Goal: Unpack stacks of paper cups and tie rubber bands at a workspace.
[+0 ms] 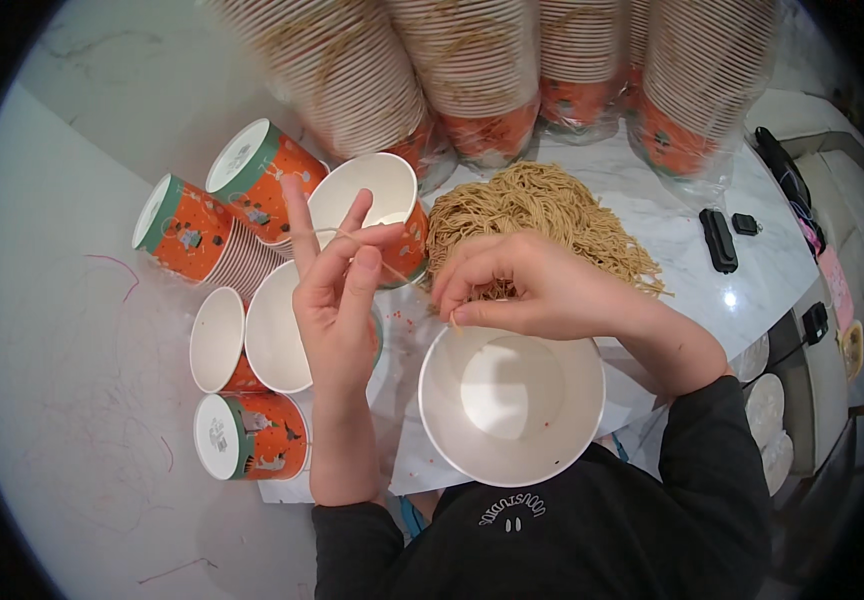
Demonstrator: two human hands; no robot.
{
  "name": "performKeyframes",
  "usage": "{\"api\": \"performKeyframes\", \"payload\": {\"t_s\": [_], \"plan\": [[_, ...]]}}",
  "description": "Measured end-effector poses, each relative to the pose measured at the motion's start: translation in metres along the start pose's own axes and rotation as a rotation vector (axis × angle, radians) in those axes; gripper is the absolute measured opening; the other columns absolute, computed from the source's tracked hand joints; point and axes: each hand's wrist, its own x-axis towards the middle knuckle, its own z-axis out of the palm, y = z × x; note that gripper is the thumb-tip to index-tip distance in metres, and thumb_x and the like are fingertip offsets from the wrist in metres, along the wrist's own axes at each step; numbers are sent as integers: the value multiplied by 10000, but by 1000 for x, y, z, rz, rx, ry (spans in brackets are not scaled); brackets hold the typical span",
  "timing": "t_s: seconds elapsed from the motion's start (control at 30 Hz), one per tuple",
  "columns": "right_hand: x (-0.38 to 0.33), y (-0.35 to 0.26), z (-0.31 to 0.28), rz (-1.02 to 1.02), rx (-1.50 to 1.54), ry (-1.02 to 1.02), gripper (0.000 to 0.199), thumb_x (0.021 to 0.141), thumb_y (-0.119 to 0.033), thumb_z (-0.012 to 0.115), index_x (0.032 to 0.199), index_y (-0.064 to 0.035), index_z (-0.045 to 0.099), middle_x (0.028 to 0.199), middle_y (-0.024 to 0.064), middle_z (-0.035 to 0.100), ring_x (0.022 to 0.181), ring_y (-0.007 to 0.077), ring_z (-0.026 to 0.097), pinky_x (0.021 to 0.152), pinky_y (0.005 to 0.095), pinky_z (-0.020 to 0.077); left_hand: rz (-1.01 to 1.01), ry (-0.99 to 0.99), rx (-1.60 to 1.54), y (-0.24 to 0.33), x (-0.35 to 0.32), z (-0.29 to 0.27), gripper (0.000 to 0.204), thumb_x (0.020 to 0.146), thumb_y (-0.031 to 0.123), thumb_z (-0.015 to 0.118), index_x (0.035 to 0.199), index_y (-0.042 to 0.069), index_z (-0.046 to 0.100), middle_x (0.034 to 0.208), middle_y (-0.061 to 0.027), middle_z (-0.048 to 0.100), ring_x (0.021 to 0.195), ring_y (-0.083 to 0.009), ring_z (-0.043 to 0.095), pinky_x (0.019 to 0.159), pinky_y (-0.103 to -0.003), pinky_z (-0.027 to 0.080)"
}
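A thin tan string [410, 277] runs from my left hand [337, 300] across to my right hand [522, 290]. On the left hand it passes around the raised fingers, and the thumb presses near the index finger. My right thumb and fingertips pinch the other part, with a short end hanging below them. Under the right hand is a large white-lined paper tub [512, 400], open upward, with a few tiny specks inside. Behind that hand lies a heap of tan strings [552, 215], partly hidden by it.
Tall plastic-wrapped stacks of paper tubs [462, 60] stand along the back. Orange and green tubs [187, 230] crowd the left, some on their sides; another open tub [382, 185] is behind my left hand. A black device [718, 240] lies on the marble-patterned table [752, 290].
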Motion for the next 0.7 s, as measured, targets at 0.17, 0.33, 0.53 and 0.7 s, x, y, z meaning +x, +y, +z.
{"api": "performKeyframes", "payload": {"t_s": [0.17, 0.33, 0.53, 0.7], "plan": [[4, 5, -1, 290, 392, -117, 137, 939, -105, 699, 1015, 7, 723, 954, 32, 725, 888, 93, 658, 800, 250, 530, -123, -106, 19, 10, 1, -2, 226, 1010, 101, 592, 1128, -39, 724, 1295, -151, 643, 1276, -243, 577, 989, -325, 491], [8, 11, -1, 433, 505, -11, 135, 936, -97, 706, 1001, 21, 708, 907, 20, 717, 824, 76, 651, 763, 229, 527, -311, -139, -81, 2, -2, -8, 225, 1014, 91, 602, 1163, -39, 708, 1202, -99, 665, 1075, -140, 625, 928, -273, 498], [10, 7, 3, 388, 178, 180, 125, 933, -72, 687, 1021, 17, 683, 858, 0, 696, 772, 59, 639, 709, 221, 522, -328, -144, -56, 3, -2, -10, 215, 994, 60, 632, 1170, -32, 714, 1159, -69, 652, 985, -109, 619, 905, -252, 496], [8, 11, 11, 355, 280, 65, 140, 937, -75, 681, 1042, 19, 678, 891, 8, 702, 803, 56, 642, 722, 218, 521, -303, -151, -35, 4, -2, -6, 223, 986, 59, 647, 1180, -20, 723, 1096, -49, 640, 984, -103, 613, 902, -238, 484]]}}
